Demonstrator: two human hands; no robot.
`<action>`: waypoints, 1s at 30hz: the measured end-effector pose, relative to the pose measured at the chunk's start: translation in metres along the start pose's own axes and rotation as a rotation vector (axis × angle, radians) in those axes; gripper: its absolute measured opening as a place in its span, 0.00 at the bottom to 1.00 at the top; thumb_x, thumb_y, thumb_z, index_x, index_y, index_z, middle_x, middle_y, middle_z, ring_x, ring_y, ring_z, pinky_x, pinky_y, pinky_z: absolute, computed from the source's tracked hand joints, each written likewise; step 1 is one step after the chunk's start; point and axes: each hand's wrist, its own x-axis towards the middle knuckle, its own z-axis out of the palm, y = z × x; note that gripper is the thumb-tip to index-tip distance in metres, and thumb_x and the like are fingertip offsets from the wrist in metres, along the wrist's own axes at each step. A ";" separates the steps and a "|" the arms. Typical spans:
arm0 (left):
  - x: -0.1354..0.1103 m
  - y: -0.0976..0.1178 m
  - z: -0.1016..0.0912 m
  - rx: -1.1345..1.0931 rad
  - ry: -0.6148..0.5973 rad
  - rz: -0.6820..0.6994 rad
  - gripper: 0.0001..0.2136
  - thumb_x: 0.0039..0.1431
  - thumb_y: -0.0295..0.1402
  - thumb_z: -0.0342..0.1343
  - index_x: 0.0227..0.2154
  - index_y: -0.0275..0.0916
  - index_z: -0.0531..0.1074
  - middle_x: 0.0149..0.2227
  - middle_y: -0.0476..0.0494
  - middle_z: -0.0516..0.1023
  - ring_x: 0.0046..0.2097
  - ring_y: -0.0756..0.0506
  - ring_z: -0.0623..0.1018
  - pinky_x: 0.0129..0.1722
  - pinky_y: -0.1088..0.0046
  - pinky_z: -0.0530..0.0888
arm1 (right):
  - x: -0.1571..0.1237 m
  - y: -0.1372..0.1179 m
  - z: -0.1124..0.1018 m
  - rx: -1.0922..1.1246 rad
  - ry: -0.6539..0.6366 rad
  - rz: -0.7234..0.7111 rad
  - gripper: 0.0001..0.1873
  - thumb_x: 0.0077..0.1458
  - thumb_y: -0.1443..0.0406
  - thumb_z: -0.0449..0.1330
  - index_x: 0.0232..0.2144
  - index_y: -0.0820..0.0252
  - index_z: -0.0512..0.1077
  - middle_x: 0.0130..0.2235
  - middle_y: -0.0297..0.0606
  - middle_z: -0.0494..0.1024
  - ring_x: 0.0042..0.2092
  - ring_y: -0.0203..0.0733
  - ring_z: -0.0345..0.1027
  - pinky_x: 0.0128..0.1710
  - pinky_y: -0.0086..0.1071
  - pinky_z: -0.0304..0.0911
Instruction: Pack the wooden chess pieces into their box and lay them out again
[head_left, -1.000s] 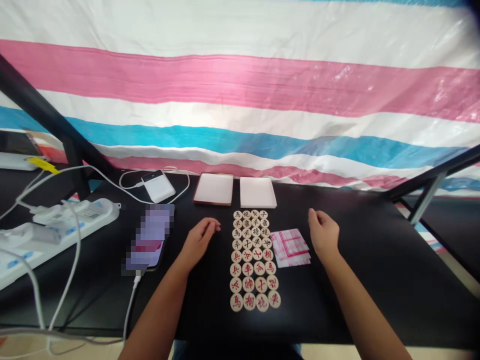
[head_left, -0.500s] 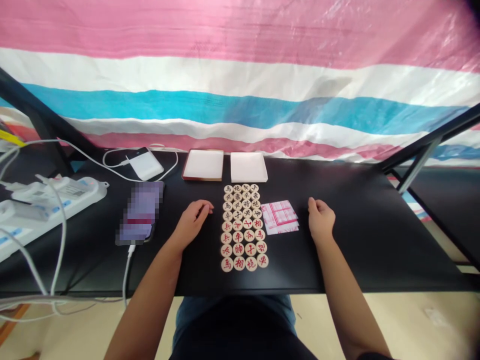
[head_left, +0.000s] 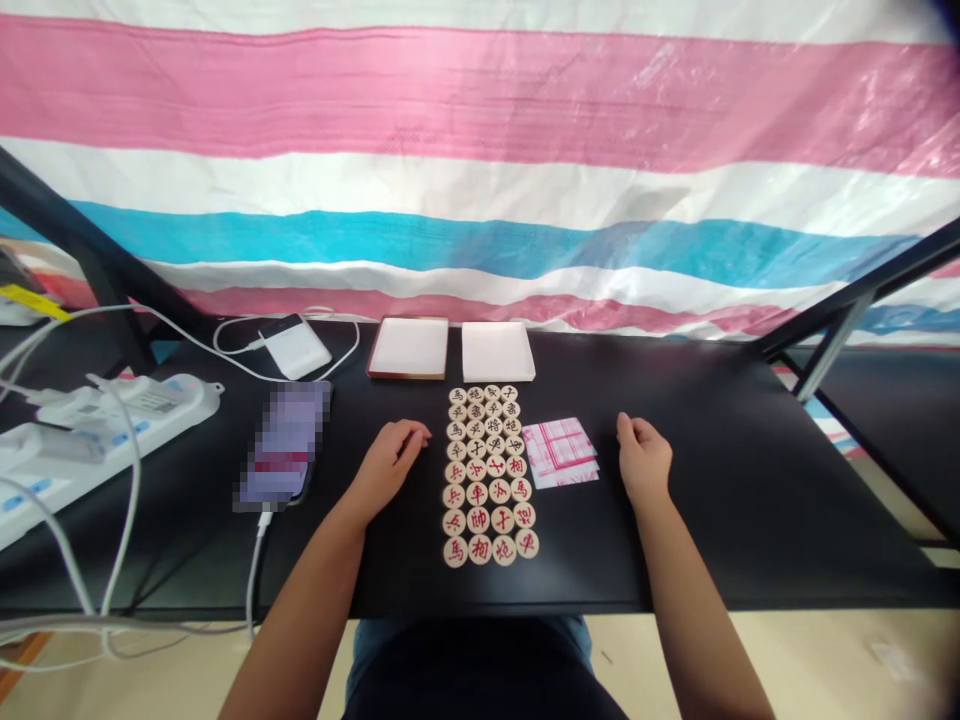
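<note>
- Overall, a black bench [head_left: 705, 530] was viewed from above, and two bare forearms were extended over it from the near edge.
- Xiangqi pieces [head_left: 495, 466], round wooden discs marked with red and black characters, were laid flat at the middle of the bench, arranged in four columns and eight rows.
- The left hand [head_left: 390, 465] was rested palm down just left of the pieces, beside their middle rows. Its fingers were loosely curled and kept close together, nothing was pinched, and no piece was touched.
- The right hand [head_left: 643, 460] was rested palm down to the right of the pieces, with its fingers likewise lightly curled and holding nothing.
- Pink-checked paper sheets [head_left: 560, 452] were stacked between the pieces and the right hand, just beside both.
- Two flat white trays [head_left: 498, 352] were placed side by side beyond the pieces, and the left one was edged in brown.
- Farther left, a smartphone [head_left: 283, 445] with a pixelated screen, a white power bank [head_left: 295, 347] and a white power strip [head_left: 127, 410] were connected by white cables [head_left: 259, 565].
- A pink, white and blue striped tarpaulin [head_left: 480, 100] was hung beyond the far edge.
</note>
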 end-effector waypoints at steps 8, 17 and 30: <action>0.003 -0.003 0.001 0.036 -0.042 0.051 0.09 0.62 0.34 0.42 0.33 0.40 0.67 0.32 0.47 0.72 0.37 0.46 0.69 0.40 0.69 0.66 | 0.001 -0.001 0.000 -0.033 -0.006 0.026 0.21 0.52 0.53 0.50 0.15 0.59 0.58 0.16 0.26 0.54 0.21 0.31 0.49 0.23 0.27 0.47; 0.006 0.001 0.002 0.068 -0.072 0.061 0.09 0.61 0.33 0.42 0.34 0.40 0.67 0.33 0.47 0.72 0.37 0.45 0.69 0.39 0.68 0.66 | 0.001 -0.003 0.001 -0.097 -0.018 0.039 0.21 0.52 0.52 0.49 0.15 0.59 0.58 0.16 0.27 0.55 0.21 0.31 0.50 0.23 0.27 0.47; 0.004 0.000 0.003 0.092 -0.058 0.094 0.09 0.61 0.35 0.42 0.34 0.40 0.67 0.34 0.46 0.73 0.37 0.45 0.69 0.40 0.67 0.66 | 0.000 -0.008 0.001 -0.199 -0.025 -0.006 0.21 0.53 0.53 0.48 0.15 0.59 0.57 0.16 0.27 0.54 0.21 0.31 0.50 0.23 0.27 0.47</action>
